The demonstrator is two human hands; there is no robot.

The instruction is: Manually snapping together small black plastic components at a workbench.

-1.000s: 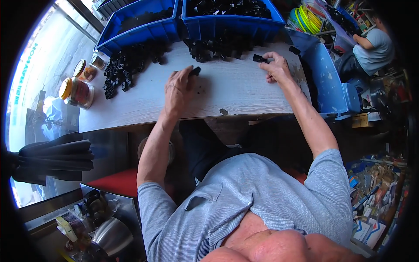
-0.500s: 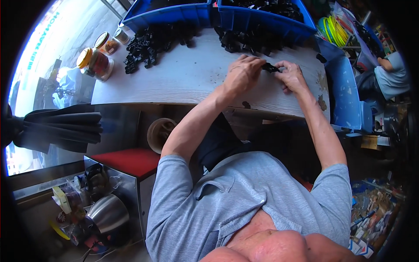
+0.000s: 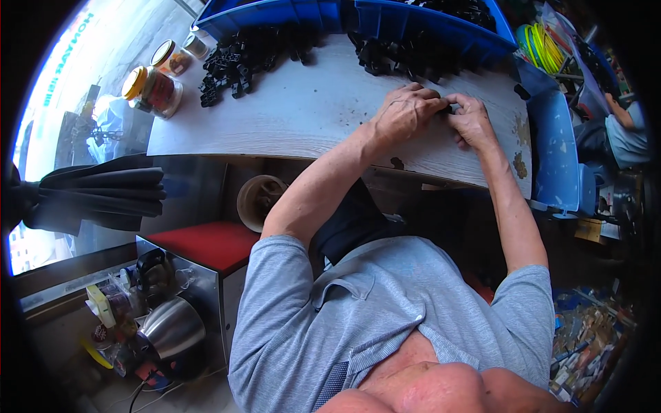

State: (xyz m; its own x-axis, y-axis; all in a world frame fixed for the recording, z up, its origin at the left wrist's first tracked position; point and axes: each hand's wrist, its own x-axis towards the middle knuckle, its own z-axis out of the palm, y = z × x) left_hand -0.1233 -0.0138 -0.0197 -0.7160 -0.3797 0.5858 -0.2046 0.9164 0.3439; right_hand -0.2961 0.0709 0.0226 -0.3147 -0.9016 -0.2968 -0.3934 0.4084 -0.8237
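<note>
My left hand [image 3: 405,111] and my right hand [image 3: 473,120] meet over the pale wooden table [image 3: 310,117], fingertips together around a small black plastic part [image 3: 449,108]. Most of that part is hidden by my fingers. Two heaps of similar black parts lie at the table's far side: one on the left [image 3: 237,58], one in the middle [image 3: 396,55].
Blue bins [image 3: 413,20] of black parts line the far edge. Jars with yellow lids [image 3: 153,89] stand at the table's left end. A blue chair [image 3: 559,158] is on the right; another person [image 3: 623,131] sits beyond it. A red-topped stool [image 3: 200,242] and metal kettle [image 3: 171,329] are lower left.
My hands were apart on the table a second ago, each at a black part; they have come together and now hold one part between them.
</note>
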